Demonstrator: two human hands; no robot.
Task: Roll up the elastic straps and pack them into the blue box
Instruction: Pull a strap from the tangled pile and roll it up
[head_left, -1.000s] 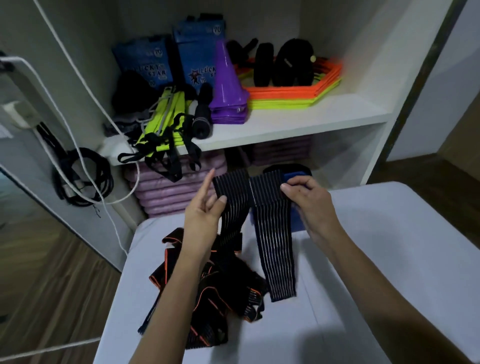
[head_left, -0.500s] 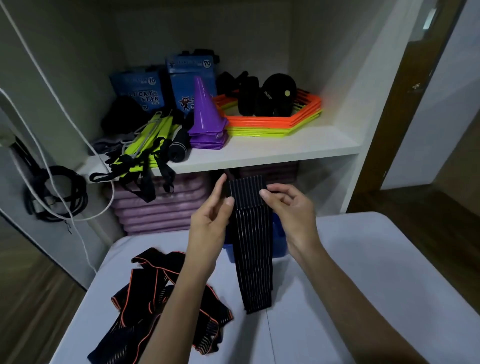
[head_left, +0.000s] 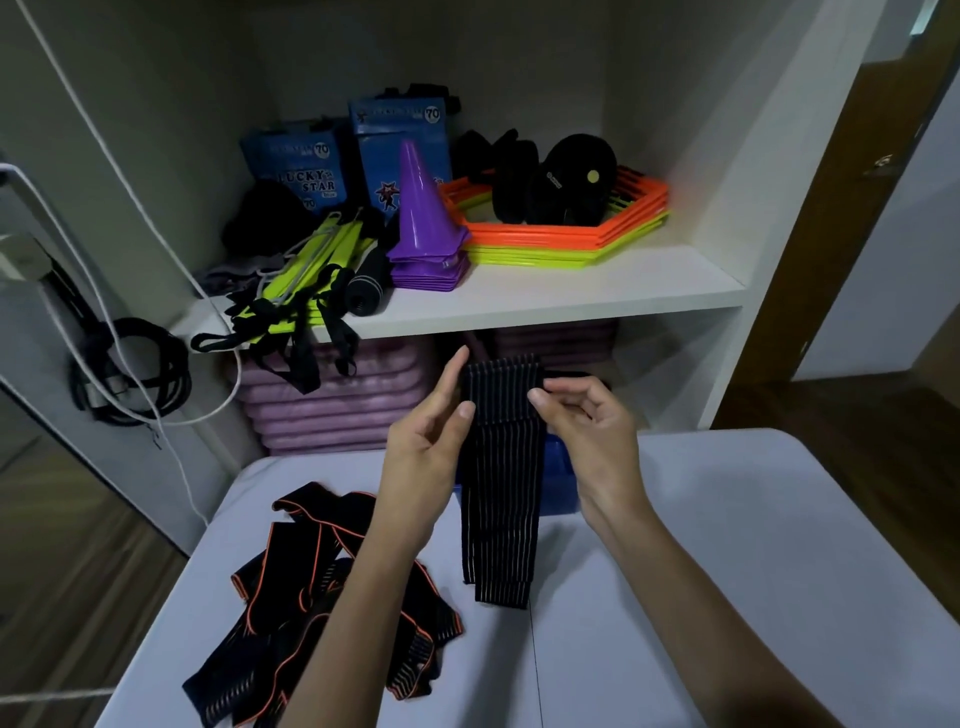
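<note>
inspector: while the striped strap (head_left: 498, 483) hangs doubled over at its top, both hands hold it above the white table (head_left: 727, 545), its lower end touching the tabletop.

assistant: state of the hands?

inspector: left hand (head_left: 431, 441) has thumb and fingers pinching the strap's left edge near the fold, index finger straight up. right hand (head_left: 587, 421) pinches the right edge with thumb and forefinger, the other fingers curled loosely.

assistant: and the blue box (head_left: 558, 478)?

inspector: just behind the hanging strap, mostly hidden by it and the right wrist. whether anything lies inside, i cannot tell.

assistant: other straps?

inspector: an orange-trimmed pile (head_left: 332, 613) lies loose on the table under the left forearm, unrolled.

assistant: handling judgement?

inspector: soft, light, limp elastic; it drapes with no stiffness. likely to spring loose if the roll is slack. i judge it best taken at the folded top, both edges pinched, and wound tight with tension kept on the free tail. the ribbed weave should give fair grip.
</note>
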